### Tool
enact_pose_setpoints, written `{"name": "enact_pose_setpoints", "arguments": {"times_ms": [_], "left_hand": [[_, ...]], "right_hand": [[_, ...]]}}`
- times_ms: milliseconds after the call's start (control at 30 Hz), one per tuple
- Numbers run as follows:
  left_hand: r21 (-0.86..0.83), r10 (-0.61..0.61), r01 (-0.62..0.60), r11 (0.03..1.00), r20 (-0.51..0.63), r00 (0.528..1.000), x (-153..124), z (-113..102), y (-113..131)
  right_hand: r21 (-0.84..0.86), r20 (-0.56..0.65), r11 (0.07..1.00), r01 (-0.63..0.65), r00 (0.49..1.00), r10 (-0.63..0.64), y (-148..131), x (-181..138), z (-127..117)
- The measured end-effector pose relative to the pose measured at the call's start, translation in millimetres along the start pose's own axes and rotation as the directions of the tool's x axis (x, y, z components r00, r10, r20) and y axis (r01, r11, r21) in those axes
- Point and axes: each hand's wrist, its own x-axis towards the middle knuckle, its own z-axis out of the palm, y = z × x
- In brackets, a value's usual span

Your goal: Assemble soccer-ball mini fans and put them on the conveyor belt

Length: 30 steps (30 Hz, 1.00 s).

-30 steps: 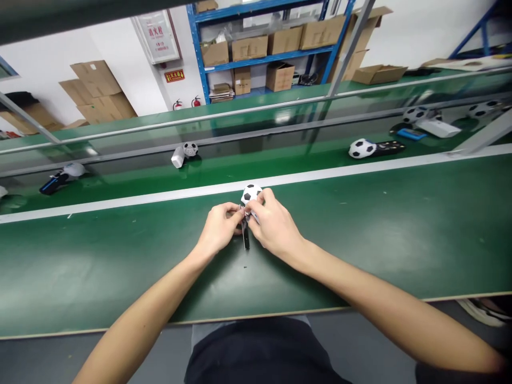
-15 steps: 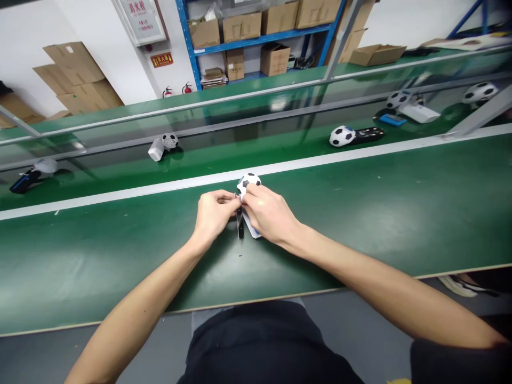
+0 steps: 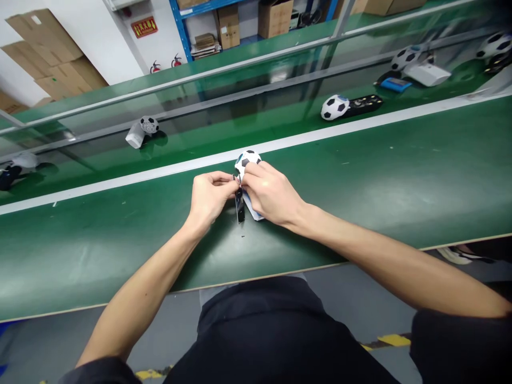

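Observation:
A small device with a soccer-ball-patterned head and a white body is at the middle of the green bench. My right hand is closed around it where ball and body meet, covering much of both. Just left of it, my left hand pinches at the top end of a narrow black panel, which stands edge-on beside the white body. The fingertips of both hands nearly touch, and what lies between them is too small to make out. A tiny dark bit lies on the bench below.
Beyond a pale strip runs a glossy green conveyor belt. On it are a white unit with a ball head, another with a black body, and a blue part. A metal rail crosses behind.
The view has tipped downward, so the bench and conveyor appear higher. Both hands keep nearly the same hold at the ball-headed device and black panel.

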Motion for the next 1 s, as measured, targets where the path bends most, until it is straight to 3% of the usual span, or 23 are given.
{"name": "enact_pose_setpoints", "arguments": {"times_ms": [300, 800, 900, 1000], "left_hand": [[0.022, -0.016, 0.016, 1.000, 0.025, 1.000, 1.5, -2.1, 1.2], [0.059, 0.038, -0.039, 0.997, 0.018, 0.999, 0.2, -3.6, -0.1], [0.037, 0.025, -0.027, 0.999, 0.053, 0.998, -0.2, -6.8, 0.3], [0.004, 0.012, -0.012, 1.000, 0.072, 0.997, 0.1, -8.1, 5.0]], "right_hand": [[-0.047, 0.055, 0.999, -0.003, 0.998, 0.005, -2.7, 1.5, -1.9], [0.194, -0.032, 0.978, -0.079, 0.996, 0.087, 1.2, 1.6, 0.0], [0.290, -0.055, 0.950, -0.113, 0.989, 0.135, 7.5, -2.8, 1.4], [0.401, -0.049, 0.886, -0.234, 0.960, 0.276, 13.6, -9.7, 1.0]]}}
